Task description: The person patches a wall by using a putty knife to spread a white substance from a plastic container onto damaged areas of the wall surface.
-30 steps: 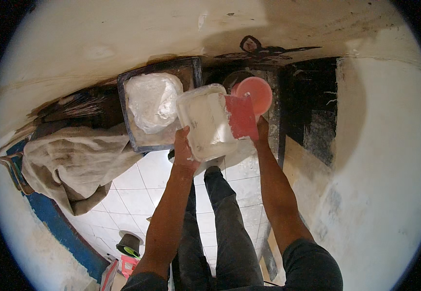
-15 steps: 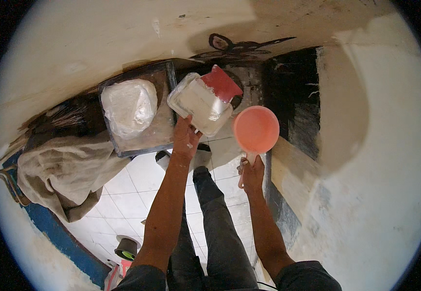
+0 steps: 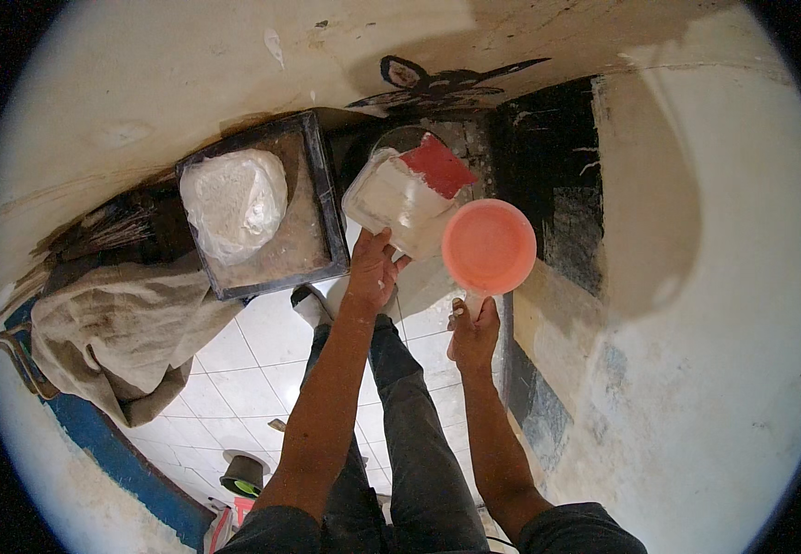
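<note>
A shallow, rounded-corner plastic tub (image 3: 385, 203), whitish and see-through in places, tilts in my left hand (image 3: 377, 268), whose fingers grip its near edge. A flat red piece (image 3: 436, 166), perhaps a scraper blade, shows at the tub's far right corner; I cannot tell whether it lies in the tub or on it. To the right, my right hand (image 3: 474, 334) is wrapped round the short handle of a pink round dipper (image 3: 489, 247). The dipper's mouth faces up, close beside the tub. How much is inside it, I cannot make out.
Left of the tub, a dark-rimmed square tray (image 3: 313, 263) bears a clear plastic bag of white powder (image 3: 237, 205). Brown sackcloth (image 3: 123, 323) drapes at the left. A dark wall niche (image 3: 548, 157) and pale wall (image 3: 714, 369) stand at the right. White floor tiles (image 3: 252, 351) lie below.
My left hand has moved right with the tub, bringing it nearer the dipper. The dipper has barely moved. The whole view has shifted slightly.
</note>
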### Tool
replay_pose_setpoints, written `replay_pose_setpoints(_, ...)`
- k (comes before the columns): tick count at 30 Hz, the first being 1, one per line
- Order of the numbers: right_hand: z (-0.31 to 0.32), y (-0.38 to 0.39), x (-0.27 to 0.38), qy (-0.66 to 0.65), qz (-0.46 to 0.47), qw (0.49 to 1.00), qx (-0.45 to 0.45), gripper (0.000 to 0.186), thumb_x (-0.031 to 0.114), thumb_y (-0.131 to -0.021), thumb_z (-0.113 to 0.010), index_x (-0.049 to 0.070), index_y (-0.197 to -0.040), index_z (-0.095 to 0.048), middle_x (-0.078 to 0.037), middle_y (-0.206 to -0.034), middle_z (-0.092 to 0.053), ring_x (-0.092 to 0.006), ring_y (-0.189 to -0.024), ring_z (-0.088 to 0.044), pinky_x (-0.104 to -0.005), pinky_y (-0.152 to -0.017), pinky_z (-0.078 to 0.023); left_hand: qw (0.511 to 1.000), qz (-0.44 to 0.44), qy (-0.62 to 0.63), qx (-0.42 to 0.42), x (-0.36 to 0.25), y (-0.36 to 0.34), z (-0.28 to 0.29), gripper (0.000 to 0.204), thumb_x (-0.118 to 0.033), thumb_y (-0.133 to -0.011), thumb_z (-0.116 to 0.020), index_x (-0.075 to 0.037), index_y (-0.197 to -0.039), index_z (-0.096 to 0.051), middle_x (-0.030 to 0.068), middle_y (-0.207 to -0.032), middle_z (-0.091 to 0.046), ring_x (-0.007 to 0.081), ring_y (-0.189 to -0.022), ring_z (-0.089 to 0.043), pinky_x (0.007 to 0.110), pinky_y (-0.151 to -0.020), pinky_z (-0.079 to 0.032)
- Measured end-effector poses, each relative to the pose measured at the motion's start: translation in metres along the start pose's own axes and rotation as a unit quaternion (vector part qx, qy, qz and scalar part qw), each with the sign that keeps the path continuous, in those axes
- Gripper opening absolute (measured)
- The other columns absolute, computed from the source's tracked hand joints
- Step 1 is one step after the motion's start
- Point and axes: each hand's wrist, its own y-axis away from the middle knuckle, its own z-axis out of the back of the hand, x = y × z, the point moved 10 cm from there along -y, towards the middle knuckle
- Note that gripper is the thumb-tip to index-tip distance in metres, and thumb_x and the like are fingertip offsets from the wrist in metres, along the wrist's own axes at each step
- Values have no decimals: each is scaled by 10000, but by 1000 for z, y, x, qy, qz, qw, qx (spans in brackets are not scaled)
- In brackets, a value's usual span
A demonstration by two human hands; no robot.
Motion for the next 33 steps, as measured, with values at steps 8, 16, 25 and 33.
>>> replay_pose_setpoints(8,2,7,24,104,16,994,-19,148,36,-892,-620,-5,-966,-499,-95,-769,-575,-156,-606,-570,-322,-567,-476,1000,18,4,-10,4,3,-5,474,-186,-977,-560,-163,-1423,-404,31,-1376,-518,223,-1241,-521,498,-987,-461)
replay_pose_setpoints(16,3,6,18,160,105,981,-34,183,123,-896,-627,8,-983,-515,-54,-744,-567,-131,-590,-548,-291,-549,-455,1000,9,22,-7,6,0,-2,426,-162,-970,-551,-161,-1379,-434,27,-1351,-530,211,-1219,-536,480,-961,-487)
replay_pose_setpoints(25,1,8,21,216,116,968,-53,166,38,-880,-625,-7,-1000,-518,-68,-728,-572,-138,-596,-549,-300,-547,-449,1000,8,25,10,8,0,0,443,-178,-963,-575,-175,-1386,-445,27,-1360,-528,215,-1238,-522,479,-975,-479)
replay_pose_setpoints(33,0,10,14,190,18,981,-36,239,102,-872,-668,-21,-976,-492,-233,-885,-576,-364,-811,-594,-447,-747,-470,1000,10,7,-4,11,-2,5,493,-231,-947,-612,-174,-1403,-432,42,-1384,-507,234,-1269,-494,509,-1000,-446)
